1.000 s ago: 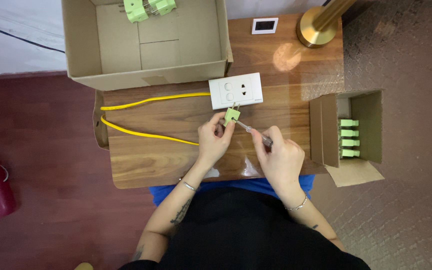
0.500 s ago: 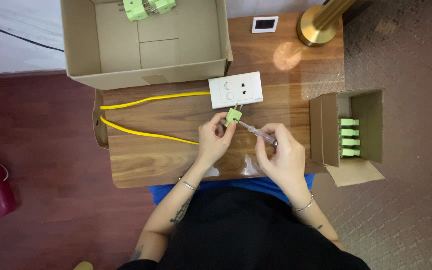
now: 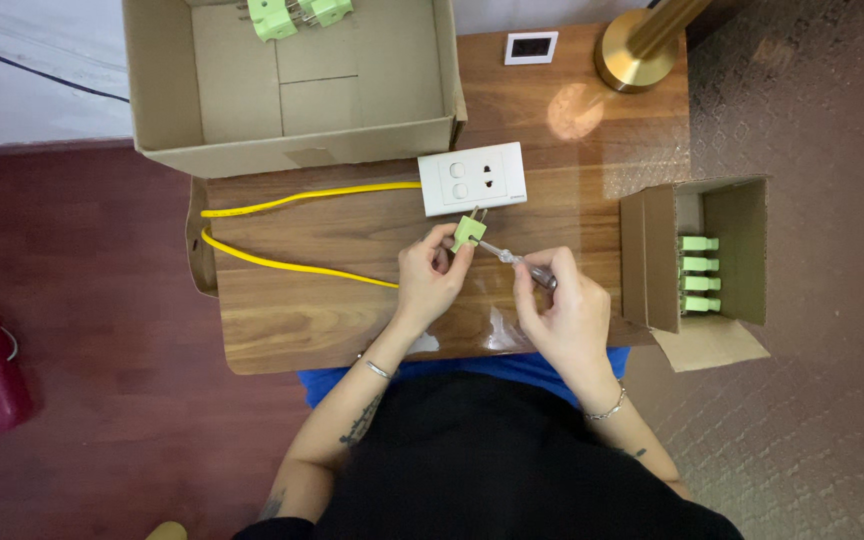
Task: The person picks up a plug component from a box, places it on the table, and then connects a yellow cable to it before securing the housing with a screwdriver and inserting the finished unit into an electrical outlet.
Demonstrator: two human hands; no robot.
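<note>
Left hand (image 3: 430, 275) pinches a small light-green plug (image 3: 468, 232) between thumb and fingertips, held just above the tabletop (image 3: 292, 320), right below the white socket plate (image 3: 472, 178). Plug is a blocky angled body with two thin metal prongs sticking up toward the plate; prongs are tiny, their tips hard to make out. Right hand (image 3: 564, 310) is closed around a small screwdriver (image 3: 518, 262), clear handle mostly buried in the fingers, shaft tip touching the plug's lower right side; exact contact point too small to tell. Yellow cable (image 3: 292, 232) loops from the plate's left edge out to the tabletop edge and back, its end hidden behind the left hand. Large open cardboard box (image 3: 292, 110) at top holds more green plugs (image 3: 297, 14), cut off by the frame edge. Small box (image 3: 697, 262) on the right shows four green plugs in a row, only their ends visible.
</note>
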